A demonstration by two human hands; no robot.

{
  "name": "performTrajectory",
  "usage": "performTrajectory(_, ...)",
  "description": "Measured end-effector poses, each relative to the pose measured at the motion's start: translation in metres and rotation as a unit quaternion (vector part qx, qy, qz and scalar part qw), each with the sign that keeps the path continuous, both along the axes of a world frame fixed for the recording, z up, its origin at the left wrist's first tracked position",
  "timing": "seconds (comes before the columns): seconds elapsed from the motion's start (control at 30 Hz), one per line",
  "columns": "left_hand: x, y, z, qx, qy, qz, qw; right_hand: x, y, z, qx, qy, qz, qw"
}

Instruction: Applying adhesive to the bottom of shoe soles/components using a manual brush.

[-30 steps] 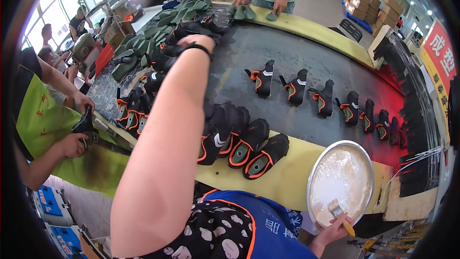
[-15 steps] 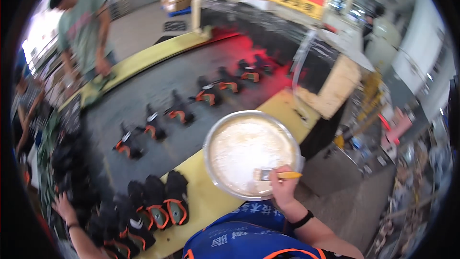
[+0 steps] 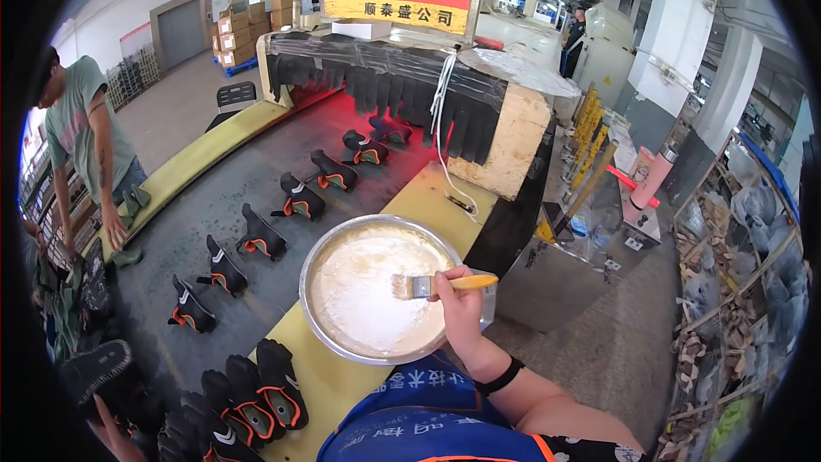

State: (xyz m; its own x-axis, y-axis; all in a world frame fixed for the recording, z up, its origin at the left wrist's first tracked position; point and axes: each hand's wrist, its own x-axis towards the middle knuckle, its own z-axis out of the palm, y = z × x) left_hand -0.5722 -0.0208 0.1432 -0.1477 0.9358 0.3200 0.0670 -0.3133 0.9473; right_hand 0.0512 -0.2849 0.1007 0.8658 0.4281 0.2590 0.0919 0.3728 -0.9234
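Note:
My right hand grips a flat paintbrush by its yellow handle, the bristles over a wide metal bowl of white, pasty liquid. Whether the bristles touch the liquid I cannot tell. At the lower left, my left hand holds up a black shoe upper, its stitched underside showing; that hand is partly cut off by the dark rim. Beside it, several black shoe uppers with orange trim stand packed together on the yellow ledge.
More orange-trimmed uppers sit in a row on the dark conveyor belt. The belt runs into a red-lit tunnel with a black strip curtain. Across it stands a co-worker. A metal cabinet and loaded racks are at right.
My view has swung right, so the scene sits further left. My left hand, earlier spread over the dark uppers, now holds one up. The brush remains in my right hand over the bowl.

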Motion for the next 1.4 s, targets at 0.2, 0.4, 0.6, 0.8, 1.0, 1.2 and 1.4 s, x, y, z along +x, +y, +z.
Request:
performTrajectory(0.2, 0.213, -0.118, -0.015, -0.149, -0.249, -0.272, 0.917, 0.005, -0.003, 0.005, -0.035, 0.059, 0.004, 0.998)
performTrajectory(0.4, 0.309, -0.155, -0.056, -0.42, -0.307, -0.362, 0.774, 0.018, 0.003, -0.015, -0.189, -0.15, 0.053, 0.969)
performTrajectory(0.6, 0.304, -0.162, -0.07, -0.445, -0.169, -0.519, 0.71, 0.015, 0.015, -0.022, -0.288, -0.296, 0.088, 0.907)
performTrajectory(0.8, 0.299, -0.172, -0.049, -0.46, -0.157, -0.543, 0.685, 0.006, 0.032, -0.015, -0.378, -0.317, 0.115, 0.862)
performTrajectory(1.0, 0.33, -0.158, -0.036, -0.573, -0.292, -0.365, 0.673, 0.006, 0.026, 0.009, -0.175, -0.256, 0.081, 0.947)
performTrajectory(1.2, 0.344, -0.141, -0.032, -0.582, -0.286, -0.385, 0.657, 0.011, 0.019, 0.007, -0.244, -0.417, 0.033, 0.875)
performTrajectory(1.4, 0.356, -0.146, -0.021, -0.598, -0.26, -0.386, 0.652, 0.001, 0.015, 0.027, -0.248, -0.458, 0.085, 0.849)
